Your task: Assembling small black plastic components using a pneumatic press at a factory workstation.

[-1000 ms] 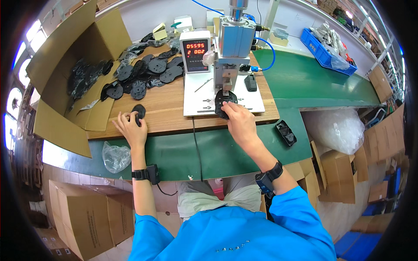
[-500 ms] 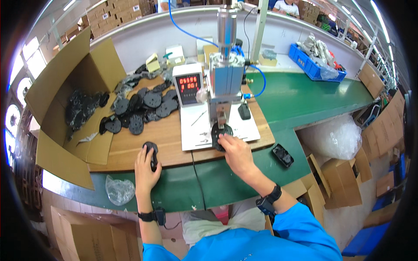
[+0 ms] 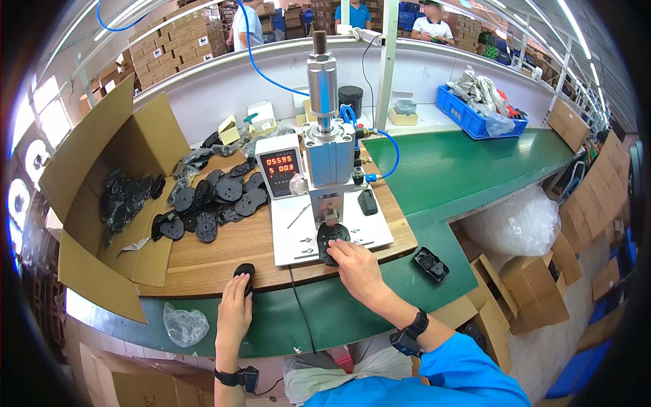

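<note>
Black part (image 3: pixel 328 239) in right hand (image 3: pixel 359 270) sits under press (image 3: pixel 330 161)

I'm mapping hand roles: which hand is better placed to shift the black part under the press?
Right hand, likely: it touches that part; the left hand is farther off, on another black piece.
</note>
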`<action>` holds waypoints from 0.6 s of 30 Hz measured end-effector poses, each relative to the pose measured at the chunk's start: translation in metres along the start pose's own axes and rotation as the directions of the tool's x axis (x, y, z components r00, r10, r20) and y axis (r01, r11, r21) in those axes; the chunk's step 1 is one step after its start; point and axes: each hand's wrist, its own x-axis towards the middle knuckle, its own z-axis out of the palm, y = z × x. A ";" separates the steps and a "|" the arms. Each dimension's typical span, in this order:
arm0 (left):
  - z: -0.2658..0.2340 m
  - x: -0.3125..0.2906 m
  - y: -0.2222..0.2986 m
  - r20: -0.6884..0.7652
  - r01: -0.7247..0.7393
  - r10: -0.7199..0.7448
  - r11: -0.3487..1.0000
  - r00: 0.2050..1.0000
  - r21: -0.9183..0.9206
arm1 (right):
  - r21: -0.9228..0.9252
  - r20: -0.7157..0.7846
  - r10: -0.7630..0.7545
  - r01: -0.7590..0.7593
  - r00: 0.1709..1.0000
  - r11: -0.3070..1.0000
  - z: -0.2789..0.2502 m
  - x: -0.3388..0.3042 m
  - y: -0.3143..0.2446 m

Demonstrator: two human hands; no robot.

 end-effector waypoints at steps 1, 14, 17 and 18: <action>0.000 -0.001 0.002 -0.013 0.001 -0.002 0.998 1.000 -0.057 | 0.007 -0.015 -0.009 0.009 1.000 1.000 0.000 0.000 0.000; 0.000 0.032 0.045 -0.111 -0.226 0.223 0.974 0.968 -0.019 | 0.009 -0.108 -0.064 0.066 0.992 0.998 0.008 0.004 0.009; 0.009 0.048 0.061 -0.206 -0.223 0.215 0.975 0.955 -0.018 | 0.021 -0.137 -0.027 0.030 0.990 0.999 0.010 0.001 0.009; 0.012 0.050 0.065 -0.285 -0.209 0.195 0.978 0.939 -0.018 | 0.064 -0.142 -0.004 0.013 0.990 0.998 0.008 0.004 0.009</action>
